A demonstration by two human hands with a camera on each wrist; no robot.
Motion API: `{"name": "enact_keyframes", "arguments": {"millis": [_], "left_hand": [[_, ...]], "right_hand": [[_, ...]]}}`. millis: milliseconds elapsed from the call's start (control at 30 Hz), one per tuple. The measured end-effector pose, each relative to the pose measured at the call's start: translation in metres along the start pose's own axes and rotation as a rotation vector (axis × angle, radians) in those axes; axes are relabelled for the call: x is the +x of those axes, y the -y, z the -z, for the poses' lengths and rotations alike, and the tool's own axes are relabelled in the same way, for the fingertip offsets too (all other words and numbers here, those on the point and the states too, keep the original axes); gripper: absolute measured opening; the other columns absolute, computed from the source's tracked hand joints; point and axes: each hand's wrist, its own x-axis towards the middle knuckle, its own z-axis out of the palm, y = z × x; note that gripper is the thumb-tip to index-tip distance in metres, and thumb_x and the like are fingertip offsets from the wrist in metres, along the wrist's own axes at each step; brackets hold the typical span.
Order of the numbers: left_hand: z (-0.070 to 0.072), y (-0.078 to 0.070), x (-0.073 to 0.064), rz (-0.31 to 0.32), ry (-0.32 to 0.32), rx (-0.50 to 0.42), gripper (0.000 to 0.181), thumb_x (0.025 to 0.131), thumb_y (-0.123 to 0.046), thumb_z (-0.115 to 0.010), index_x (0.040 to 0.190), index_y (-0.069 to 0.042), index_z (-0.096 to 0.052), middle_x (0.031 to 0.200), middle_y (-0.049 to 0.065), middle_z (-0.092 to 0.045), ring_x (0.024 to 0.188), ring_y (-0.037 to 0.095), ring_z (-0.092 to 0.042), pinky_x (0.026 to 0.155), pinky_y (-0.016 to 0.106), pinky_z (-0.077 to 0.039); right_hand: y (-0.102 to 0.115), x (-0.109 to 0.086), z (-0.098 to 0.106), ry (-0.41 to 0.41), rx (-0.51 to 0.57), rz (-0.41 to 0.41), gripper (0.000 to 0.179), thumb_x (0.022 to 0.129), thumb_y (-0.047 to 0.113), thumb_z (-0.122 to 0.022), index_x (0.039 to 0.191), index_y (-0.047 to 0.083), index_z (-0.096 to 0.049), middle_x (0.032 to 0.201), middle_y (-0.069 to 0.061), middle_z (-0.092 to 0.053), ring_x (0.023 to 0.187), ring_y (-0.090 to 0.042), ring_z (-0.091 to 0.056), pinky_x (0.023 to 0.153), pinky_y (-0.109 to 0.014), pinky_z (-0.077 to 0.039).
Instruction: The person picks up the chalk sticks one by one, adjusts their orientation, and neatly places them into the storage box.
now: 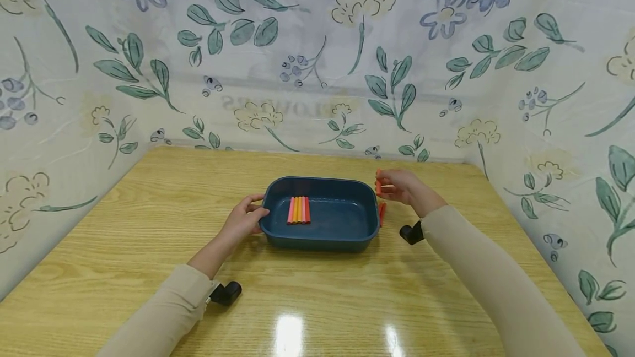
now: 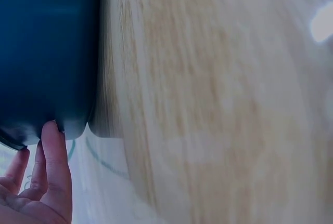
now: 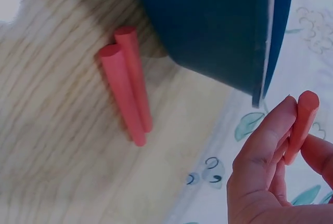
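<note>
A dark blue rectangular tub (image 1: 342, 242) stands on the table with a row of several pink, orange, yellow and red crayons (image 1: 299, 211) lying side by side in its left part. My left hand (image 1: 243, 216) holds the tub's left end, thumb at the rim and fingers against the outer wall. Off the far right corner, my right hand (image 1: 402, 185) is raised and pinches a red crayon (image 3: 302, 125) between thumb and fingers. Below that hand, two more red crayons (image 3: 125, 89) lie together on the table, close to the tub's right end.
The wooden table (image 1: 163, 225) meets a floral cloth backdrop (image 1: 317, 70) at the back and sides. A black wrist device (image 1: 225, 293) hangs at the left cuff, and another black device (image 1: 412, 233) at the right cuff.
</note>
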Motion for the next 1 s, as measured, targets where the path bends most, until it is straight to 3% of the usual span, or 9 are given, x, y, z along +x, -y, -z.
{"name": "enact_keyframes", "arguments": {"millis": [267, 500, 800, 1000], "left_hand": [[-0.002, -0.001, 0.002, 0.008, -0.006, 0.007, 0.049, 0.096, -0.014, -0.047, 0.141, -0.003, -0.033, 0.128, 0.028, -0.043, 0.097, 0.033, -0.060, 0.074, 0.037, -0.054], [-0.001, -0.002, 0.000, -0.008, -0.006, 0.022, 0.049, 0.095, -0.013, -0.046, 0.141, -0.001, -0.033, 0.128, 0.029, -0.043, 0.094, 0.032, -0.061, 0.073, 0.037, -0.054], [-0.002, -0.003, -0.001, -0.004, -0.013, 0.007, 0.049, 0.095, -0.013, -0.047, 0.141, -0.001, -0.032, 0.128, 0.029, -0.043, 0.096, 0.033, -0.060, 0.074, 0.038, -0.054], [-0.003, -0.003, 0.000, -0.005, -0.005, 0.008, 0.049, 0.095, -0.012, -0.046, 0.141, -0.001, -0.032, 0.128, 0.029, -0.043, 0.095, 0.032, -0.061, 0.074, 0.038, -0.054]], "right_hand": [[0.006, 0.000, -0.011, -0.013, 0.023, -0.010, 0.041, 0.092, 0.011, -0.055, 0.130, 0.001, -0.046, 0.095, -0.009, -0.050, 0.077, -0.019, -0.056, 0.067, -0.026, -0.054], [0.011, 0.001, -0.026, -0.012, 0.050, -0.028, 0.035, 0.091, 0.011, -0.056, 0.125, 0.003, -0.050, 0.098, -0.010, -0.050, 0.081, -0.021, -0.055, 0.066, -0.026, -0.055], [0.016, 0.004, -0.043, -0.001, 0.058, -0.038, 0.038, 0.091, 0.011, -0.058, 0.127, 0.003, -0.050, 0.095, -0.010, -0.052, 0.081, -0.022, -0.056, 0.076, -0.031, -0.053], [0.017, 0.006, -0.051, 0.007, 0.070, -0.042, 0.035, 0.091, 0.010, -0.059, 0.123, 0.002, -0.052, 0.094, -0.010, -0.053, 0.078, -0.021, -0.057, 0.076, -0.032, -0.054]]}}
